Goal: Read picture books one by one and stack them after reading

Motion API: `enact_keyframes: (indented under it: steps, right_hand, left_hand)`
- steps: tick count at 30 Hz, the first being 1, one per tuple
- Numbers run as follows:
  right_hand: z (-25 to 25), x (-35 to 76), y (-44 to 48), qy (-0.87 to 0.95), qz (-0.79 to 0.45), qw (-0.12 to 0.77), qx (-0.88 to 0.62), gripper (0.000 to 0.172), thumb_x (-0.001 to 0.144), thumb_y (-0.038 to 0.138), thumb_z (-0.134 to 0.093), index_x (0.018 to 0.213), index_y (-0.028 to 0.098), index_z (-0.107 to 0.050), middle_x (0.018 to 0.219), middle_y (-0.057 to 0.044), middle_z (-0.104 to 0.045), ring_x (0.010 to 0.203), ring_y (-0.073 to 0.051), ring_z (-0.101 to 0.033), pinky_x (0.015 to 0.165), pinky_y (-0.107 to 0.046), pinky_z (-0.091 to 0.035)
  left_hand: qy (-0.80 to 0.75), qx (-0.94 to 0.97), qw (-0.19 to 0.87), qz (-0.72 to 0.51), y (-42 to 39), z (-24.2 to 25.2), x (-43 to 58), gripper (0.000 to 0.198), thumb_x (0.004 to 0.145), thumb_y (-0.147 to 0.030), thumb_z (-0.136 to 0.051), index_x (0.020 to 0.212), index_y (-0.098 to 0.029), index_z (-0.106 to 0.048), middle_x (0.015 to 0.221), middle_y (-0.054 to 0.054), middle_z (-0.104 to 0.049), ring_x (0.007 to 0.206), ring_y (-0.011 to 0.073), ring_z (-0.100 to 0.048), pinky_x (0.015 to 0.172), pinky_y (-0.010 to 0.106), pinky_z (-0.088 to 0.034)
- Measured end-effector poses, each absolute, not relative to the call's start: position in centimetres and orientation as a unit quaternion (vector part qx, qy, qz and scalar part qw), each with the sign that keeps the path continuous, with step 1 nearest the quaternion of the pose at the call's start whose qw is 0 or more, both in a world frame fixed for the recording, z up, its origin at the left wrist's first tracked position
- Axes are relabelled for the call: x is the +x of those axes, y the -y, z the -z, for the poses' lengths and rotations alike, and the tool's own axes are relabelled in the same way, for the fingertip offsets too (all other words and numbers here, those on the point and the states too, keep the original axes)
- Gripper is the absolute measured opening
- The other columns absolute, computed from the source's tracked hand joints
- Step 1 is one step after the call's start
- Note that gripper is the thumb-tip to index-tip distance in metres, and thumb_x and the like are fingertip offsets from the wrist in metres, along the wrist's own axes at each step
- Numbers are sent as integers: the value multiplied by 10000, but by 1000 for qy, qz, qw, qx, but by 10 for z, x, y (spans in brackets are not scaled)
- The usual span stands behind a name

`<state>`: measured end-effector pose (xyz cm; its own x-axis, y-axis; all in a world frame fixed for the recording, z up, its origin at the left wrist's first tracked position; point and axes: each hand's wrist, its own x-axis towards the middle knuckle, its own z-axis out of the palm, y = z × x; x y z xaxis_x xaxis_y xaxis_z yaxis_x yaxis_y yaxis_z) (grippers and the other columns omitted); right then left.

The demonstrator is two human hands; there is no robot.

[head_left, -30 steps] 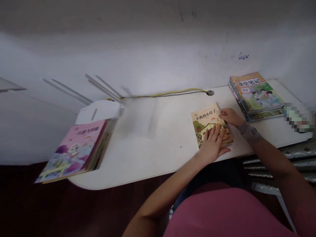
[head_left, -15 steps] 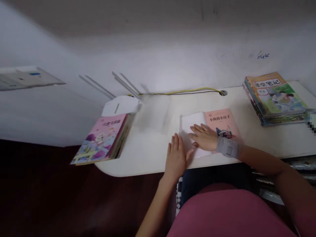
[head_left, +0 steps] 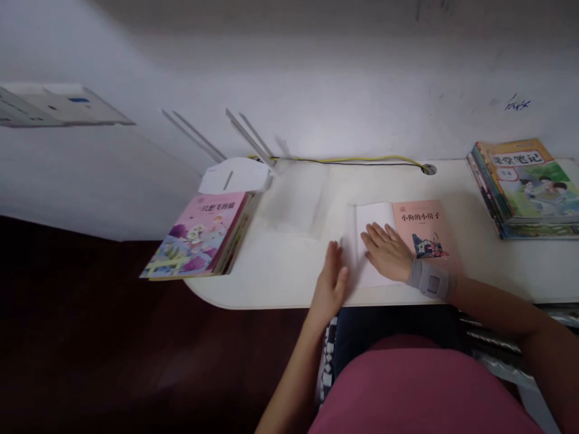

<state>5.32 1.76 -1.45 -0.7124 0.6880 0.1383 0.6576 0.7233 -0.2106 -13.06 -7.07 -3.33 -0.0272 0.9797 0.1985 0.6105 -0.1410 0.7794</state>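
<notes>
A thin picture book (head_left: 423, 229) lies open on the white desk (head_left: 280, 271), with a blank white page on the left and a pink title page on the right. My right hand (head_left: 386, 253), a grey band at its wrist, rests flat on the white page with fingers spread. My left hand (head_left: 332, 283) hovers at the book's left edge near the desk's front edge, fingers straight and together, holding nothing.
A stack of picture books with a pink cover (head_left: 199, 235) sits at the desk's left end, beside a white device (head_left: 235, 176). Another book stack (head_left: 527, 187) stands at the far right. A yellow and black cable (head_left: 362, 160) runs along the wall to a desk hole.
The closed book was opened to its title page. My right hand moved from the cover's edge onto the left page; my left hand slid off the cover to the book's left side.
</notes>
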Motion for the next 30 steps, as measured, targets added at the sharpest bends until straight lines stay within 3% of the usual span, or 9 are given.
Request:
enact_keyframes:
  steps: [6, 11, 16, 20, 25, 30]
  right_hand:
    - [-1, 54, -41, 921, -184, 105, -327, 502, 990, 330, -251, 1416, 101, -386, 1491, -156, -374, 1403, -228, -294, 1131, -452, -287]
    - [-10, 35, -46, 974, -192, 3, -117, 610, 967, 451, -360, 1434, 58, -348, 1528, -150, -293, 1428, -235, -221, 1172, -423, -180]
    - [-5, 13, -67, 984, -150, -46, -82, 617, 945, 467, -419, 1461, 144, -320, 1550, -84, -256, 1438, -221, -182, 1175, -396, -164]
    - [5, -5, -108, 985, -105, -36, -135, 619, 948, 483, -386, 1477, 178, -281, 1558, -61, -240, 1441, -222, -170, 1173, -429, -152]
    - [21, -27, -149, 966, -62, 10, -251, 593, 969, 410, -299, 1450, 62, -305, 1548, -143, -252, 1435, -271, -193, 1154, -459, -180]
    - [28, -36, -157, 919, -62, 64, -384, 570, 973, 340, -257, 1431, 5, -308, 1528, -196, -281, 1420, -319, -215, 1131, -496, -199]
  left_hand:
    - [-604, 770, 67, -196, 72, 35, -91, 843, 905, -638, -302, 1443, 8, -252, 1452, 310, -333, 1399, 355, -241, 1097, 550, -307]
    - [-592, 797, 18, -117, 72, 30, -84, 886, 867, -703, -277, 1366, 18, -409, 1419, 295, -403, 1399, 363, -247, 1107, 546, -292]
    - [-599, 795, 16, -93, 75, 26, -86, 963, 837, -743, -262, 1336, 64, -425, 1379, 321, -438, 1380, 375, -292, 1111, 518, -292]
    - [-590, 802, 17, -91, 86, 24, -84, 988, 827, -755, -266, 1385, 55, -358, 1454, 304, -334, 1393, 376, -253, 1110, 514, -300]
    - [-579, 801, 75, -134, 106, 24, -85, 958, 828, -736, -318, 1394, 36, -351, 1465, 298, -316, 1404, 370, -226, 1112, 528, -302]
    - [-614, 674, 262, -317, 113, 24, -104, 576, 962, -511, -307, 1414, -162, -379, 1464, 155, -417, 1367, 255, -370, 1116, 486, -318]
